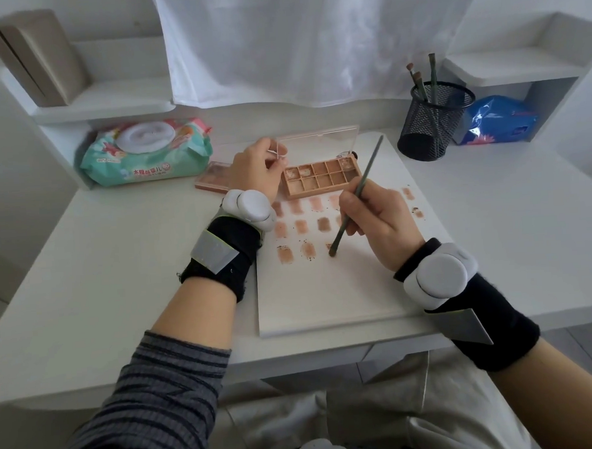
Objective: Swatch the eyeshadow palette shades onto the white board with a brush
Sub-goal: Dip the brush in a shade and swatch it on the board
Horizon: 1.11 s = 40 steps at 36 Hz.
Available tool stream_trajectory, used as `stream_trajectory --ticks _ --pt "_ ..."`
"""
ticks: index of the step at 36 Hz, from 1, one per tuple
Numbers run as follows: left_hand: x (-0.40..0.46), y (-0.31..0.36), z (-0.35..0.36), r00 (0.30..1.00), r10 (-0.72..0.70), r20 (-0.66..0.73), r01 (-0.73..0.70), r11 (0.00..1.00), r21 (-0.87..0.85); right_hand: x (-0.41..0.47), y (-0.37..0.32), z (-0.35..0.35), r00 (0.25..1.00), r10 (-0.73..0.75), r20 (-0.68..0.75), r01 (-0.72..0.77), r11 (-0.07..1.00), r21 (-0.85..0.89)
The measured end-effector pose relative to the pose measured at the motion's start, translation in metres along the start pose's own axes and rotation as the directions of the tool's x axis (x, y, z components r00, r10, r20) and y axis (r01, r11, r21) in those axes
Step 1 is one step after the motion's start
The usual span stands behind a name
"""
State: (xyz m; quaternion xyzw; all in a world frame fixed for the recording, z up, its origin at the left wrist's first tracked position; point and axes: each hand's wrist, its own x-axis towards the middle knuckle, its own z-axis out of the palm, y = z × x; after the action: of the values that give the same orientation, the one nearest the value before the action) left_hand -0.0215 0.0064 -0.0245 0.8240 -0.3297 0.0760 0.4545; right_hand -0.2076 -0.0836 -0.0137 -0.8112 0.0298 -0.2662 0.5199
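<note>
White counter [118, 268] fills the view, backed by shelves and a hanging white cloth [312, 41]. On it lies the board [326, 298], its far half carrying rows of tan and pink swatches [301, 226], several hidden behind the right hand [376, 220]. That hand's fingers are clamped round a thin brush [356, 195], held tilted with its tip touching the board at the newest mark in the nearest row. The palette [321, 178] sits on the board's far edge, clear lid raised; its pans look worn and their shades are hard to tell apart. The left hand [254, 168] rests just beside the palette, fingers curled and pinching the lid's near corner, though the exact grip is unclear. A second palette [213, 175] is mostly hidden behind that hand. Wipes [147, 153] lie far left; a mesh cup [433, 121] with brushes stands far right, beside a blue packet [498, 121].
</note>
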Motion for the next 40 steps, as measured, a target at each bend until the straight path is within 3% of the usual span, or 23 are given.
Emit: stream_trajectory --ticks 27,34,40 --pt "-0.0011 0.0028 -0.0020 1.000 -0.012 0.006 0.012 1.000 0.000 0.0021 0.0007 -0.0014 0.994 -0.009 -0.113 -0.005 0.992 -0.126" --pt "-0.0016 0.0043 -0.0027 1.000 -0.010 0.003 0.010 1.000 0.014 0.0000 -0.0006 -0.0009 0.999 0.029 -0.042 -0.034 0.994 -0.100" --pt "-0.0015 0.0042 -0.0028 1.000 -0.012 0.000 0.012 1.000 0.023 0.0004 -0.0014 -0.0007 0.997 0.031 -0.064 -0.036 0.995 -0.088"
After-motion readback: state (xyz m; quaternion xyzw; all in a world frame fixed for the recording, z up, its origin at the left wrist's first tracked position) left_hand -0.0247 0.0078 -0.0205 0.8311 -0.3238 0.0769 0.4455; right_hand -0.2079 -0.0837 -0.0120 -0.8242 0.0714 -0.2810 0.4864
